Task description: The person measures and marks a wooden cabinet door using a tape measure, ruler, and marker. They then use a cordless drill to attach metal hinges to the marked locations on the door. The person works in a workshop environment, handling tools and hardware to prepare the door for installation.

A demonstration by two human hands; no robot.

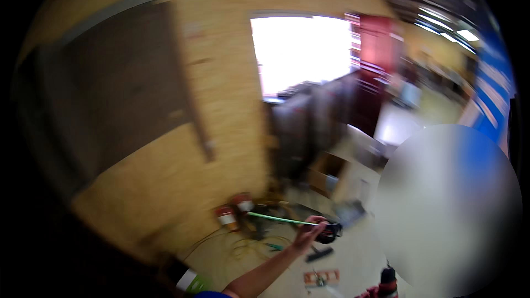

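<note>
A green tape-measure blade [279, 218] points to nine o'clock; the person's left hand [310, 233] clamps its black case [331, 234], presumably steadying the blade; the right hand [369, 293], apart toward five o'clock, apparently grips a red-and-black drill [388, 282].

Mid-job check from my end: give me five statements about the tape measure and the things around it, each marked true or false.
1. The left hand holds a tape measure. True.
2. The tape's green strip is wound fully in. False: it sticks out toward the picture's left.
3. The red-and-black tool is farther right in the picture than the tape measure. True.
4. The window is dark. False: it is glaring white.
5. The cardboard box is closed. False: it stands open.
</note>
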